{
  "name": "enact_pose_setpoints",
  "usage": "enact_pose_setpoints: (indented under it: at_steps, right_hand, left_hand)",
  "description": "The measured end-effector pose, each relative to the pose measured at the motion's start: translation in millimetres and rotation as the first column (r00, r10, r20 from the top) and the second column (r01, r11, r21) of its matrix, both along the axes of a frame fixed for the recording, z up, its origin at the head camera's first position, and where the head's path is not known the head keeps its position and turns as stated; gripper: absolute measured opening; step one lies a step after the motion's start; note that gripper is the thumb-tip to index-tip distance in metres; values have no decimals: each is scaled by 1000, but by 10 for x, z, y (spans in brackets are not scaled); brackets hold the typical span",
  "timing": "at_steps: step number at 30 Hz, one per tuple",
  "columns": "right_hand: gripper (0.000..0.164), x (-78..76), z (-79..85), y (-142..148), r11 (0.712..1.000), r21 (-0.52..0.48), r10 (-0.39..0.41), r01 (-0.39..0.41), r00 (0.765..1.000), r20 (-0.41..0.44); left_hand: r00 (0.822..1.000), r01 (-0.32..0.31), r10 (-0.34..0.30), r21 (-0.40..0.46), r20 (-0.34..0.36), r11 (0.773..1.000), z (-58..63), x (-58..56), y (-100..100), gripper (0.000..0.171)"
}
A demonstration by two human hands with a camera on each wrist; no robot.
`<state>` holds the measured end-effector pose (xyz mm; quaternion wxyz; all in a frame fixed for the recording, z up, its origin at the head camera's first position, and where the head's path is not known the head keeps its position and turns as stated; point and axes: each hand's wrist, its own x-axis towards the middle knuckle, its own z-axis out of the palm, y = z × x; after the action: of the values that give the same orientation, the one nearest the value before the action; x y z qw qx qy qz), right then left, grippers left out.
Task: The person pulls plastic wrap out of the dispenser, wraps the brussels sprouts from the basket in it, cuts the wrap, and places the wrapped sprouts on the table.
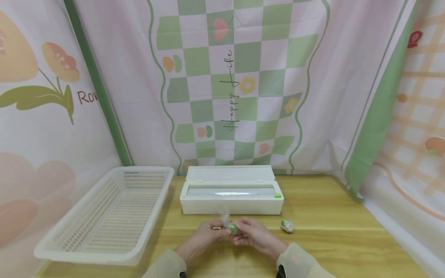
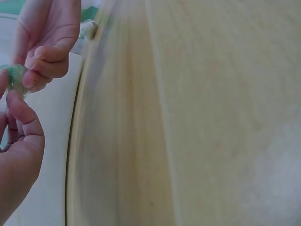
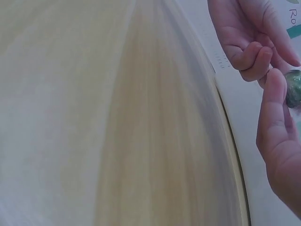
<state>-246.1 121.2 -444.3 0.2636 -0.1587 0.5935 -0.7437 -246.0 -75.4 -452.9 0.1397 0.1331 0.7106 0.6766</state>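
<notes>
Between my hands is a small round green thing (image 1: 233, 228) in clear plastic film, its exact kind unclear. My left hand (image 1: 208, 234) pinches it from the left, thumb and fingertips at the film, and a loose tuft of film sticks up above. From the other side my right hand (image 1: 255, 234) pinches it too, as the right wrist view also shows with the shiny green thing (image 3: 294, 89) at the fingertips. Right of the hands, a second green thing in film (image 1: 286, 226) lies on the table. Just beyond stands a white cling film dispenser (image 1: 231, 206), lid raised.
A white plastic basket (image 1: 139, 249) with slotted walls stands on the left of the wooden table (image 1: 323, 251). The dispenser has a bright green slider (image 1: 277, 195) at its right end. Patterned curtains (image 1: 243, 96) hang behind and at both sides.
</notes>
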Motion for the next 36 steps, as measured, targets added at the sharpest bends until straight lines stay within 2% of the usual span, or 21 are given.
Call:
enact_pose_setpoints:
  at_steps: [4,10,13,20,25,36]
  right_hand:
    - [25,-2,-5,1,1000,-13,18,-18,1000,2]
    - [57,16,8,13,997,-32,64,-64,998,-24]
    - [64,18,5,20,994,-49,94,-96,995,-33]
    - [63,4,-13,16,986,-74,149,-152,988,-38]
    - [60,-7,-9,19,983,-65,171,-172,985,-26]
    - [53,4,13,20,995,-13,94,-94,996,-10]
  left_hand:
    - [1000,18,-18,-9,-21,1000,-1,-4,0,28]
    - [998,44,-45,-34,-33,998,3,8,-18,29]
    - [998,44,-46,-51,-37,998,12,20,-19,29]
    - [995,75,-80,-78,-62,994,16,29,-20,22]
    - [993,78,-86,-100,-82,992,6,28,-17,25]
    - [991,88,-99,-108,-92,990,-9,19,-12,38]
